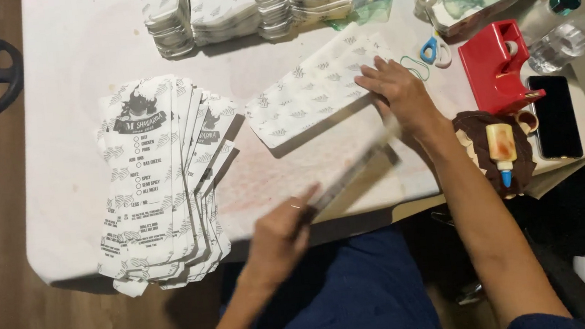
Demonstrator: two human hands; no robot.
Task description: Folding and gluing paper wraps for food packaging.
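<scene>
- Right hand (393,84) flat, fingers spread, pressing on a printed paper sheet (314,91) lying mid worktop (61,65).
- Left hand (281,233) closed around one end of a clear ruler (354,173), blurred, slanting over the near edge.
- Sheet looks light, thin, floppy, likely to slide; best pinned flat or lifted by an edge.
- Ruler looks stiff and slim; grip at its end.
- Fanned stack of printed sheets (154,178) to the left, well apart.

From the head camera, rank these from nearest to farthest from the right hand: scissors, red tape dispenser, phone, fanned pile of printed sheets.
Measured from the right hand, pressing a patterned sheet:
1. Scissors, just beyond it on the right.
2. Red tape dispenser, farther right.
3. Phone, at the table's right edge.
4. Fanned pile of printed sheets, far left.
</scene>
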